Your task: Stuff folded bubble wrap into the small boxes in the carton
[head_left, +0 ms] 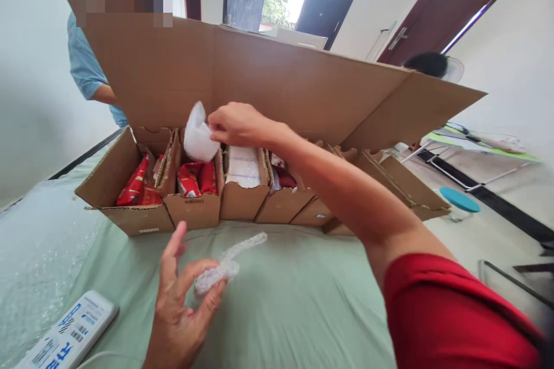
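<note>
My left hand [184, 294] pinches a small rolled piece of clear bubble wrap [216, 278] between thumb and index finger, above the green cloth. A loose strip of it sticks out to the right. My right hand [240, 124] reaches across the boxes and grips a white, translucent wrapped bundle [199, 139]; what is inside cannot be made out. The bundle hangs over an open cardboard box [193, 207] with red packets [197, 179] in it. To its left, another open box [138, 219] holds more red packets [138, 184]. The box on its right contains a white item [243, 166].
More cardboard boxes [281, 207] continue rightward in the row, partly behind my right arm. A tall cardboard panel [277, 75] stands behind them. Bubble wrap sheeting [38, 248] and a white labelled device [73, 331] lie at left. A person in a blue shirt [86, 57] stands behind the panel.
</note>
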The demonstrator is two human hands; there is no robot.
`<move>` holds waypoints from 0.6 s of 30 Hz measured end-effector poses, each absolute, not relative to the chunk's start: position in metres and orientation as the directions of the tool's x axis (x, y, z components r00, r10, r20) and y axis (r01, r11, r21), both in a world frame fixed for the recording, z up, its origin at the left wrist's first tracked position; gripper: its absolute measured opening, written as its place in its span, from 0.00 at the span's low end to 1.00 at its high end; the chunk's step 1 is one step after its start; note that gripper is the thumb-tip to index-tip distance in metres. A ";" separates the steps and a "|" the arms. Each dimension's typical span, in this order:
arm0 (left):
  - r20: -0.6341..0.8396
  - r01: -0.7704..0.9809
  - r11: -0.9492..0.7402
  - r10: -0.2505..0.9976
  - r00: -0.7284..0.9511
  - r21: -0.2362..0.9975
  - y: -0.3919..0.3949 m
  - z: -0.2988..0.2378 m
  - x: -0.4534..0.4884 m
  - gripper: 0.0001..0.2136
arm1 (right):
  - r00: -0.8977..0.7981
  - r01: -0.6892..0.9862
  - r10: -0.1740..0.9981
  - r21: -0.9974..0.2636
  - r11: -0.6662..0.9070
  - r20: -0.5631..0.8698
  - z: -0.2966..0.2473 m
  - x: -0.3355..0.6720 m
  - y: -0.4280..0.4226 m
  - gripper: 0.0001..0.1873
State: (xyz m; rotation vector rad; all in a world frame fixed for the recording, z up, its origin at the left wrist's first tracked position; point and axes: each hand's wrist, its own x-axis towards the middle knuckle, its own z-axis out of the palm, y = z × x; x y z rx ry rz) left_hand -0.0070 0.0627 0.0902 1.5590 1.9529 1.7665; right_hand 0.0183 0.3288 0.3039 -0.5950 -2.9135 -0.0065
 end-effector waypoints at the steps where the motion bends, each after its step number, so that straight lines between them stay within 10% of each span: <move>1: 0.585 0.621 -0.222 0.658 -0.474 0.752 0.061 0.095 -0.002 0.07 | -0.926 0.352 0.350 -0.016 0.936 0.143 0.314 0.045 0.319 0.06; 8: 0.685 0.665 -0.430 0.708 -0.170 0.611 0.065 0.114 0.034 0.14 | -0.969 0.154 0.092 -0.269 0.951 -0.230 0.271 0.188 0.219 0.08; 13: 0.478 0.392 -0.503 0.862 0.167 0.770 0.073 0.086 0.036 0.10 | -0.974 0.183 0.067 -0.575 0.798 -0.217 0.259 0.202 0.261 0.08; 18: 0.103 0.315 -0.071 0.991 -0.087 0.947 0.066 0.060 0.059 0.32 | -0.910 0.411 0.408 -0.033 0.911 -0.070 0.278 0.137 0.337 0.10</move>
